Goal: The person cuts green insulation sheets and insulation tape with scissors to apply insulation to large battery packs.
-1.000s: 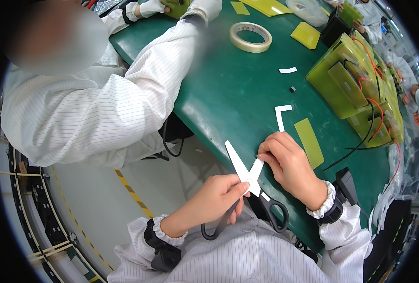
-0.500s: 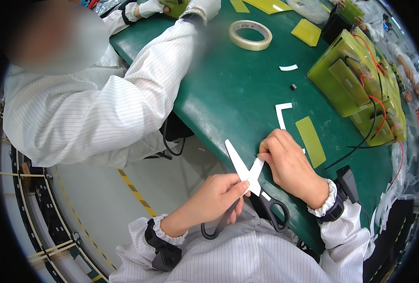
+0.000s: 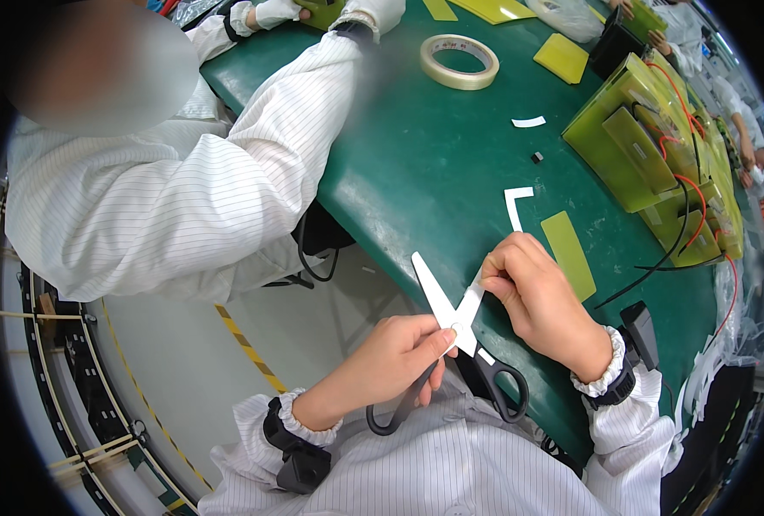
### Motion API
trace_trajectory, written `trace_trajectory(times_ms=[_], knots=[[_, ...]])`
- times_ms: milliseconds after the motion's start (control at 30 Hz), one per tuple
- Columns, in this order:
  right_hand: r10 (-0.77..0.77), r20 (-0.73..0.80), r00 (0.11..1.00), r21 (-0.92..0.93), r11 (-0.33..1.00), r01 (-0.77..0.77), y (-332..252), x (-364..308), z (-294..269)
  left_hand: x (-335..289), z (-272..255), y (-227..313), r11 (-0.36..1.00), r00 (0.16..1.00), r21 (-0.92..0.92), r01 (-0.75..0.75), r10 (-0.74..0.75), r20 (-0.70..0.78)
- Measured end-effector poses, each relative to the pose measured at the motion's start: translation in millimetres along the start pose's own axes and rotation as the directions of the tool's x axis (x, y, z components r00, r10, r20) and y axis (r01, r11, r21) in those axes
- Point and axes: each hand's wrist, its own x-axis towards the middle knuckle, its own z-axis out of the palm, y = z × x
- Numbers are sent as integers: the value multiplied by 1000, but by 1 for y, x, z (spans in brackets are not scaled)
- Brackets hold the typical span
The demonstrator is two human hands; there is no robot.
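Note:
A pair of scissors (image 3: 457, 325) with black handles lies spread at the table's near edge. My left hand (image 3: 391, 357) is closed around them near the pivot, thumb on top. My right hand (image 3: 541, 297) is closed in a pinch at the end of the right-hand blade; anything small between its fingertips is hidden. Just beyond that hand is an L-shaped white strip (image 3: 512, 206), its lower end passing behind my fingers. A flat yellow-green rectangular sheet (image 3: 569, 254) lies to the right of it.
On the green table (image 3: 399, 185) are a tape roll (image 3: 459, 82), a short white strip (image 3: 528, 122) and a small dark block (image 3: 537, 157). A yellow-green battery-like block (image 3: 649, 163) with red and black wires stands right. A co-worker's sleeve (image 3: 287, 129) reaches in at left.
My right hand has shifted slightly right and away along the blade, baring more of its end. My left hand and the scissors stay almost where they were.

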Motion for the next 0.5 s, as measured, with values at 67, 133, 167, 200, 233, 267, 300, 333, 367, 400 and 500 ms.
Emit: trace_trajectory(times_ms=[67,133,167,200,233,267,300,333,367,400,500], knots=[[23,-5,1000,24,999,-22,0,0,-2,0,0,0,1000,1000,-2,2,-2,2],[47,-12,999,46,998,-47,1,0,-4,0,0,0,1000,1000,-5,9,-9,3],[47,-10,999,53,997,-47,1,0,-4,0,0,0,1000,1000,-5,8,-8,4],[46,-7,999,62,997,-45,2,0,-4,0,0,0,1000,1000,-7,4,-4,6],[46,-7,999,61,997,-45,3,0,-3,0,1,0,1000,1000,-8,0,0,8],[55,-12,998,61,997,-54,4,0,-3,0,1,0,1000,1000,-9,-1,1,9],[63,-16,998,63,996,-62,5,0,-2,0,0,-1,1000,1000,-7,-1,1,9],[62,-14,998,64,996,-61,6,-1,-2,0,0,-1,1000,1000,-6,-2,2,9],[55,-24,998,53,997,-53,7,-1,-1,0,0,-2,1000,1000,-7,-3,3,7],[48,-36,998,41,998,-46,7,-1,-2,0,0,-2,1000,1000,-6,-8,8,10],[64,-11,998,34,997,-63,5,-2,-3,0,0,-2,1000,1000,-4,-10,10,12]])
